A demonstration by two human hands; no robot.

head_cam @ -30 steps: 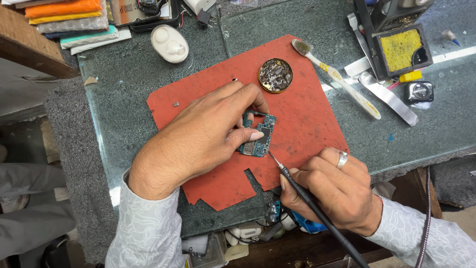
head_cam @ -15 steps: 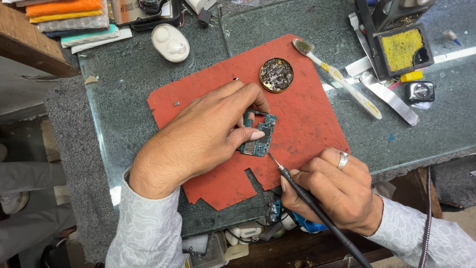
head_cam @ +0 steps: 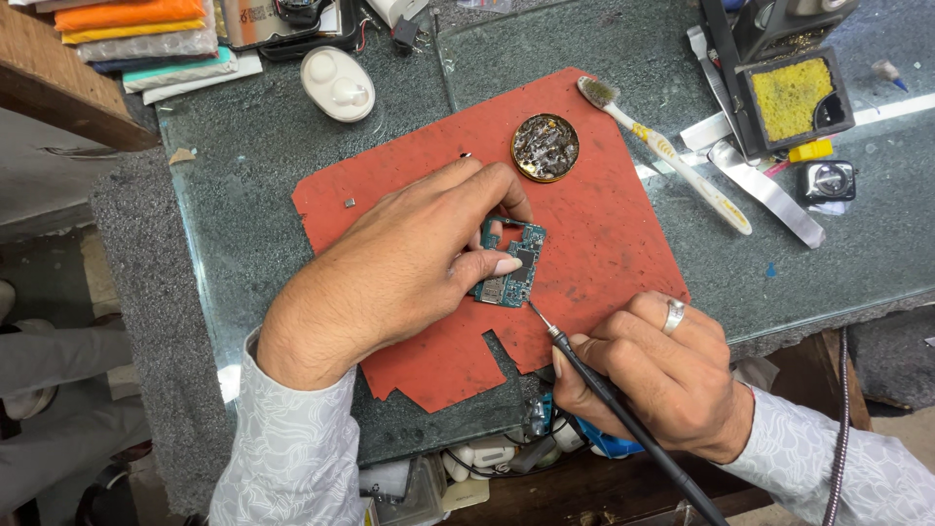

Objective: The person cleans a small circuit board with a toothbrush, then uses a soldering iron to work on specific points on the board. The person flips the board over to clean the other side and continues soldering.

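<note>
Left hand pins the small board flat on the red mat, grip closed: thumb pressing its near edge, fingers bent over its far end. Board sits mid-mat, at 7 o'clock from the round tin. Right hand has a closed pen-style grip on the black iron, tip touching or just at the board's lower edge, at 5 o'clock from the thumb. To do this well, judging from the pose: keep the board pinned dead still, heel of the right hand braced on the desk, tip on one spot only, thumb kept off the tip. Board is thin, rigid, teal-green, dotted with chips; mat is matte, speckled, with ragged cut notches at its near edge; desk top is dark glass over stone-like grain. Tin holds dark crusty residue. Toothbrush lies at 3 o'clock from the tin; yellow sponge is rough, in a black tray.
</note>
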